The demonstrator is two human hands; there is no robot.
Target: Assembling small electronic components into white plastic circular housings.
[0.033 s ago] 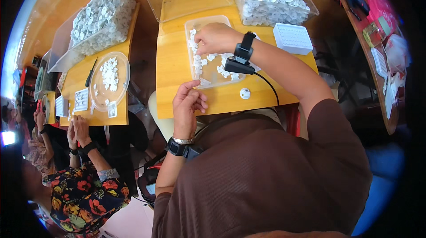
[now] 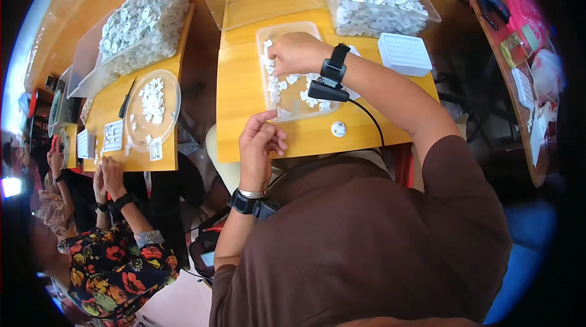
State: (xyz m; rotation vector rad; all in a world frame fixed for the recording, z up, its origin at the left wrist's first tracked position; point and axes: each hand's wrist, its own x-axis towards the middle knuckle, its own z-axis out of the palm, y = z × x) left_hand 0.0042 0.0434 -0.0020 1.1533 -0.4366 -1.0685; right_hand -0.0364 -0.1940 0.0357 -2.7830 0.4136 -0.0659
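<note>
My right hand (image 2: 299, 55) reaches over a shallow clear plastic tray (image 2: 297, 27), fingers bent down and closed near its left side. Whatever its fingertips hold is hidden. Small white plastic parts (image 2: 273, 86) lie in that tray, lined up along its left side and scattered towards the right. Just off the tray's near left corner is my left hand (image 2: 262, 138), raised near the table's front edge. Its index finger points out, the other fingers curl loosely, and nothing shows in it. A round white plastic piece (image 2: 338, 129) sits alone on the wooden table (image 2: 238, 95), right of the left hand.
A clear bin (image 2: 381, 22) heaped with white round parts stands at the far right, behind a white slotted box (image 2: 405, 54). On the left, another person's hands (image 2: 110, 177) work at a table with a round tray (image 2: 174, 104) and a full bin (image 2: 146, 28). A cable (image 2: 373, 121) hangs from my right wrist.
</note>
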